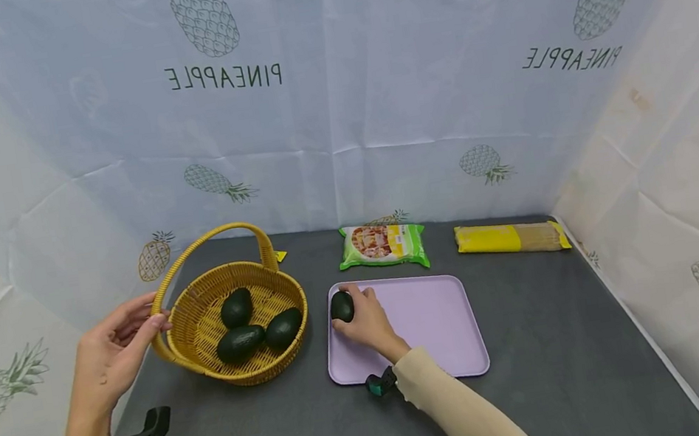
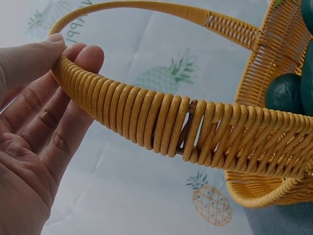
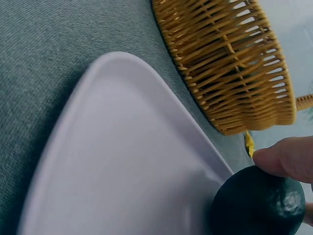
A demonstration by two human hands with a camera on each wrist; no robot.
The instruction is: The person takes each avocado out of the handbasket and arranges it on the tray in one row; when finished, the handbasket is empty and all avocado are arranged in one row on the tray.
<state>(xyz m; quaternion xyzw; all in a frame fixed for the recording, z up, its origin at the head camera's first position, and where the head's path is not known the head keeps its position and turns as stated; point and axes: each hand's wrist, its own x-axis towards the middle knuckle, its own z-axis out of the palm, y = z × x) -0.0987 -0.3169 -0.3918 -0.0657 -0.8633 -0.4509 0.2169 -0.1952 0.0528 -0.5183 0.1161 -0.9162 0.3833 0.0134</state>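
My left hand grips the handle of a yellow wicker basket on its left side, thumb on one face and fingers behind. Three dark green avocados lie inside the basket. My right hand holds another avocado by its sides, over the upper left corner of a lilac tray. In the right wrist view that held avocado sits close to the tray's edge, a fingertip on top of it.
Behind the tray lies a green and yellow food packet. A yellow pack of dry noodles lies at the back right. White pineapple-print cloth walls in the dark grey table. A small yellow item shows behind the basket.
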